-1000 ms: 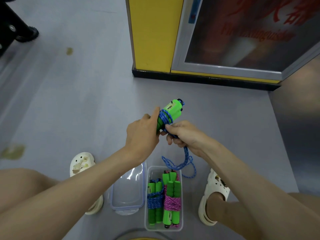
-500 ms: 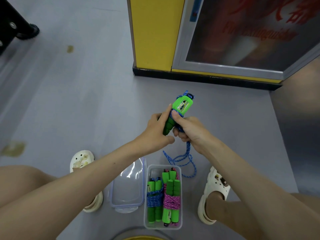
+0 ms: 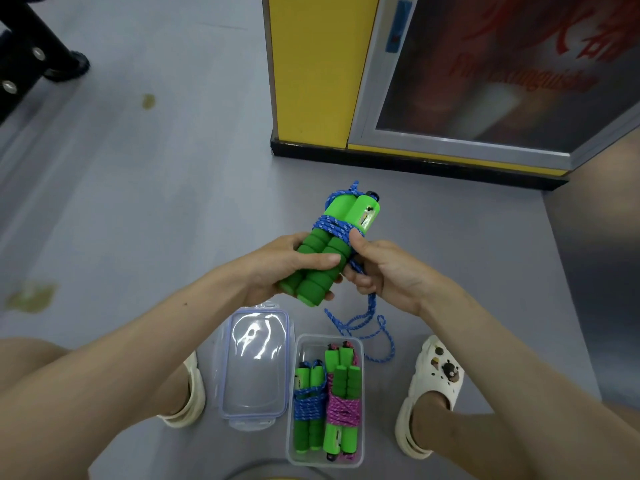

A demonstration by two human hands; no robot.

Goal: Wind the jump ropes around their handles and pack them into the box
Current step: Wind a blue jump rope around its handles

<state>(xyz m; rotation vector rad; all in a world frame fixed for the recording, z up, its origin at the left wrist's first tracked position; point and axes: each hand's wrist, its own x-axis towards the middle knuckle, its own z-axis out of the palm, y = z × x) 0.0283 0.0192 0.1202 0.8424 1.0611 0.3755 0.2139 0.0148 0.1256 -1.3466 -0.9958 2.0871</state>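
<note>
- The left grip [image 3: 277, 268] is curled round the foam ends of the two green handles [image 3: 318, 261], holding them side by side above the floor [image 3: 138, 202].
- The right grip [image 3: 384, 271] is clamped on the blue rope [image 3: 332, 226], with the thumb pressing on the coils.
- Several turns of rope bind the handles just below their plastic tops. The loose length hangs from the right grip and loops on the floor.
- The clear box [image 3: 360, 427] stands open on the floor between the person's feet. It holds a blue-wound rope [image 3: 309, 410] and a pink-wound rope [image 3: 343, 407] side by side.
- The lid [image 3: 256, 362] lies just beside the box.
</note>
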